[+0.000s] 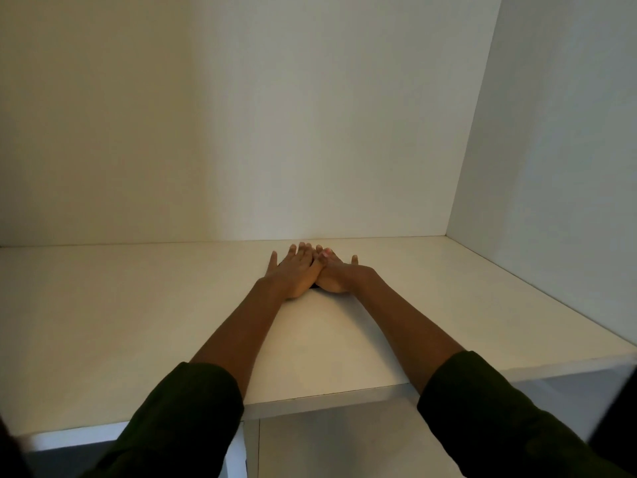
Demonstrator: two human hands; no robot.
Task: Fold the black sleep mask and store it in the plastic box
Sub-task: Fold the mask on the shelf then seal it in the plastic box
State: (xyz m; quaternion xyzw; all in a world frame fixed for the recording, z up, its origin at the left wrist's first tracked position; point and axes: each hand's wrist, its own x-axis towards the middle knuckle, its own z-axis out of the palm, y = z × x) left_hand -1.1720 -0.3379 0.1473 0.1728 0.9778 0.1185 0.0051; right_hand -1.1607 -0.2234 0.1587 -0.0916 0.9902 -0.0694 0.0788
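Fingers of both hands lay stretched flat and close together, pointing toward the white back wall (327,115), with each thumb held out to its own side. Left hand (294,270) and right hand (336,274) pressed palm down side by side on the white shelf (138,322), a little short of that back wall, their inner edges touching and the left hand's edge overlapping the right along the line where they met. Neither hand was curled around anything; both were spread flat as if pressing down on what lay under them. Of the black sleep mask (313,286) only slivers showed: a dark scrap at the near edge between the two palms, farther from the back wall than the knuckles, and another thin dark edge beside the left hand's fingers. Whether it was folded could not be told, since the hands covered nearly all of it. Both bare forearms ran from the hands away from the back wall toward the camera, spreading apart as they came, and ended in dark rolled sleeves (193,408) that crossed the shelf's front edge. A white side panel (551,150) met the back wall at the right, forming a corner well apart from the hands. Below the shelf's front edge, farthest from the back wall, a lower white surface and an upright divider showed.
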